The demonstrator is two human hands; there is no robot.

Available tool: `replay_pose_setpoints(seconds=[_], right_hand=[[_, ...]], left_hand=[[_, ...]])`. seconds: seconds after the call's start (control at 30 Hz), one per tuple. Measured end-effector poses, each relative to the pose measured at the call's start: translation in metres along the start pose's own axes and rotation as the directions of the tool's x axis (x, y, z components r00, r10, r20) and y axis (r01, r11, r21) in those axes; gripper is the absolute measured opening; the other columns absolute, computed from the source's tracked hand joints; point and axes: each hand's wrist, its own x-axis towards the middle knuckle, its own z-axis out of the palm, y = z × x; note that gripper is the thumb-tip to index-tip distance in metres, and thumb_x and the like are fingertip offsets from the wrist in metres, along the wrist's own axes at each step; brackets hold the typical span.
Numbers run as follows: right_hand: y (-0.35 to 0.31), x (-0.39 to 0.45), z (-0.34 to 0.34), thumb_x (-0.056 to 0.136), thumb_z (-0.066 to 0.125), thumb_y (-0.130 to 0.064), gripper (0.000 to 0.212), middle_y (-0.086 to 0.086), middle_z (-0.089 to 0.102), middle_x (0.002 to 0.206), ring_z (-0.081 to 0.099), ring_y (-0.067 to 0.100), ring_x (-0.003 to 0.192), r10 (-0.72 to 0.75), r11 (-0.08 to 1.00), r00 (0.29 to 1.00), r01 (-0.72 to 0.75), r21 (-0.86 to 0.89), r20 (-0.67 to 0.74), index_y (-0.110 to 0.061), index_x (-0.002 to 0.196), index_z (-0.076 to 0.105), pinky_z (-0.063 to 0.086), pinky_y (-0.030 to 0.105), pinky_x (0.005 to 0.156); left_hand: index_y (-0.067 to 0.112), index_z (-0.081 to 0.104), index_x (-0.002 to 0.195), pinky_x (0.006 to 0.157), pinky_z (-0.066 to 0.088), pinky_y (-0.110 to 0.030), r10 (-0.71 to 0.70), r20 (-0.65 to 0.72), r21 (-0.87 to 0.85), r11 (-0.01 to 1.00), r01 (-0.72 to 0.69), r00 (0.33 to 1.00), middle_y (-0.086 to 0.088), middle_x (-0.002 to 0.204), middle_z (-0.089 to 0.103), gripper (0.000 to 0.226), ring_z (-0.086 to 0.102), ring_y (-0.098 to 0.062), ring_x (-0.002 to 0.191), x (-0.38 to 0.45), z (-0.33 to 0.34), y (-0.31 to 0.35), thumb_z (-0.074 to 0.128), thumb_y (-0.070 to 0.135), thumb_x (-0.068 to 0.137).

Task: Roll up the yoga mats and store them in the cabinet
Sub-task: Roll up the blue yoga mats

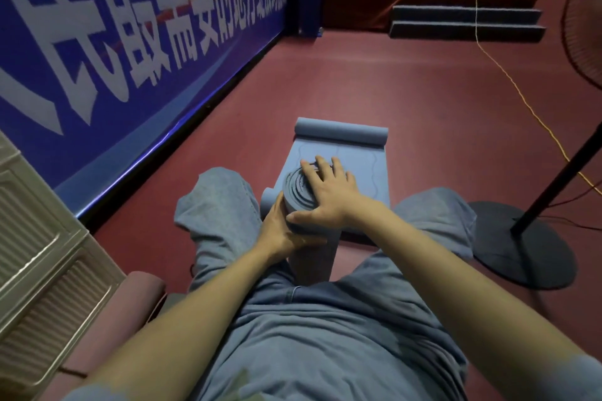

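Apparently both hands [312,205] on rolled mat [301,195]

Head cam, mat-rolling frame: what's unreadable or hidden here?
- Rolled blue yoga mat, head view: its lower end is hidden between the legs; the left hand and right hand cover part of it.
- Pink rolled mat: cut off by the left forearm.
- Cabinet: cropped by the left edge; interior unseen.
- Standing fan: head cut by the right edge.
- Blue banner: text cropped, blurred.
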Motion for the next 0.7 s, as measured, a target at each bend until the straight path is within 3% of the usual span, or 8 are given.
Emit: replay_pose_setpoints(seconds=[0.07,0.13,0.17,0.27,0.33,0.47,0.6,0.7], right_hand=[[-0.001,0.001,0.0,0.07,0.067,-0.079,0.107,0.004,0.016,0.159,0.013,0.035,0.149,-0.035,0.996,0.995,0.043,0.082,-0.097,-0.027,0.153,0.023,0.019,0.064,0.116],[-0.001,-0.001,0.001,0.064,0.07,-0.08,0.093,0.001,0.03,0.14,0.03,0.029,0.136,0.012,0.993,0.978,0.012,0.114,-0.209,-0.022,0.13,0.042,0.029,0.06,0.11],[-0.001,-0.003,0.002,0.064,0.065,-0.083,0.09,0.002,0.028,0.141,0.026,0.029,0.138,0.038,0.996,0.978,-0.022,0.081,-0.205,-0.02,0.125,0.047,0.027,0.061,0.11],[-0.003,-0.007,0.009,0.075,0.045,-0.089,0.087,-0.005,0.003,0.163,-0.008,0.031,0.153,0.092,0.995,0.995,-0.094,-0.034,-0.046,-0.016,0.119,0.062,0.003,0.071,0.115],[-0.007,-0.007,0.006,0.077,0.04,-0.09,0.089,-0.005,-0.005,0.168,-0.018,0.033,0.153,0.125,0.99,0.992,-0.123,-0.068,0.019,-0.015,0.117,0.068,-0.005,0.072,0.115],[-0.017,-0.004,-0.006,0.075,0.047,-0.089,0.085,-0.001,-0.016,0.169,-0.026,0.035,0.151,0.125,0.992,0.981,-0.119,-0.05,0.147,-0.014,0.107,0.068,-0.001,0.068,0.118],[-0.024,-0.006,-0.011,0.074,0.053,-0.089,0.091,-0.001,-0.029,0.165,-0.032,0.037,0.148,0.152,0.986,0.956,-0.13,-0.103,0.25,-0.012,0.122,0.064,0.003,0.06,0.121],[-0.024,-0.004,-0.009,0.072,0.054,-0.089,0.094,-0.001,-0.032,0.164,-0.036,0.035,0.147,0.133,0.989,0.956,-0.113,-0.093,0.262,-0.014,0.126,0.059,0.003,0.061,0.121]], left_hand=[[0.042,0.046,0.135,0.094,0.049,-0.015,-0.042,-0.047,0.003,0.999,0.042,0.998,0.03,0.125,0.061,0.111,0.056,0.014,0.116,0.001,-0.002,-0.002,0.102,0.044,0.039],[0.042,0.047,0.135,0.092,0.052,-0.022,-0.08,-0.067,0.011,0.997,0.081,0.995,0.026,0.123,0.064,0.112,0.06,0.006,0.114,0.001,-0.004,-0.001,0.1,0.051,0.037],[0.04,0.047,0.136,0.09,0.053,-0.023,-0.084,-0.071,0.016,0.996,0.085,0.994,0.025,0.122,0.064,0.112,0.061,0.003,0.113,0.001,-0.004,0.0,0.1,0.053,0.037],[0.04,0.048,0.136,0.088,0.052,-0.022,-0.081,-0.065,0.023,0.996,0.083,0.995,0.027,0.119,0.062,0.11,0.061,0.001,0.11,0.001,-0.003,0.002,0.099,0.052,0.04],[0.039,0.048,0.137,0.091,0.051,-0.022,-0.069,-0.056,0.028,0.997,0.07,0.996,0.032,0.117,0.059,0.108,0.06,0.002,0.11,0.0,-0.003,0.003,0.1,0.047,0.043],[0.037,0.046,0.141,0.1,0.052,-0.028,-0.044,-0.069,0.009,0.999,0.045,0.997,0.025,0.128,0.058,0.114,0.058,0.001,0.118,0.0,-0.005,0.003,0.101,0.042,0.042],[0.044,0.036,0.137,0.106,0.05,-0.037,-0.038,-0.042,-0.008,0.999,0.037,0.998,0.013,0.138,0.054,0.113,0.056,-0.01,0.128,-0.002,-0.008,-0.001,0.098,0.032,0.043],[0.024,0.038,0.146,0.109,0.046,-0.035,-0.054,0.037,0.021,0.998,0.053,0.998,0.005,0.139,0.053,0.096,0.053,-0.014,0.13,-0.004,-0.018,-0.002,0.073,0.017,0.057]])
